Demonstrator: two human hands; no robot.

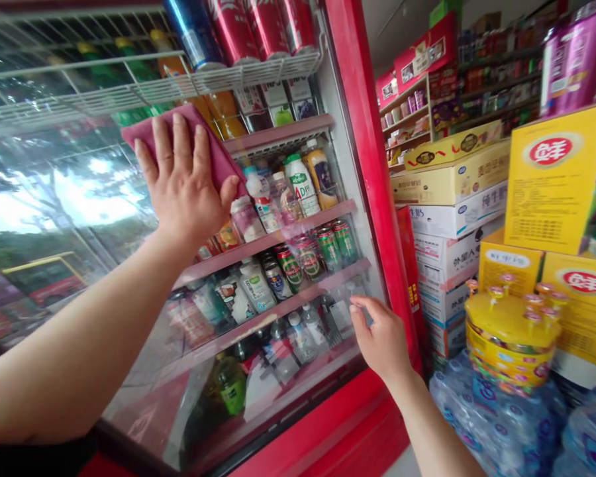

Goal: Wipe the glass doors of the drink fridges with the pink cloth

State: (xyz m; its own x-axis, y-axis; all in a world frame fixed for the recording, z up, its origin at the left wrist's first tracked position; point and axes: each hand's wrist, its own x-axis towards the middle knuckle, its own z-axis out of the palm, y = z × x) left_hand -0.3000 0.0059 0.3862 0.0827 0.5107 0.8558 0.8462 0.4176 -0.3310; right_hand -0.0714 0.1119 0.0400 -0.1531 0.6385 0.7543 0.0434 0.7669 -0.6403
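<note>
My left hand [181, 175] is spread flat over a pink cloth [211, 149], holding it against the glass door [99, 252] of a red drinks fridge [372, 199]. The cloth's edges show around the fingers and past the thumb. Lower right, my right hand [380, 331] is near the fridge's right side with fingers loosely bent and thumb apart, nothing in it; whether it touches the glass I cannot tell. Behind the glass stand red cans [233, 30], a white-and-green bottle [300, 182], green cans [328, 245] and other bottles on wire shelves.
Stacked cartons [451, 218] and yellow boxes [559, 179] rise right of the fridge. A yellow round tub [514, 338] sits on shrink-wrapped water bottles [496, 411]. Purple cans [576, 63] stand on top. Stocked shelves [407, 119] are farther back. Trees and daylight reflect in the glass.
</note>
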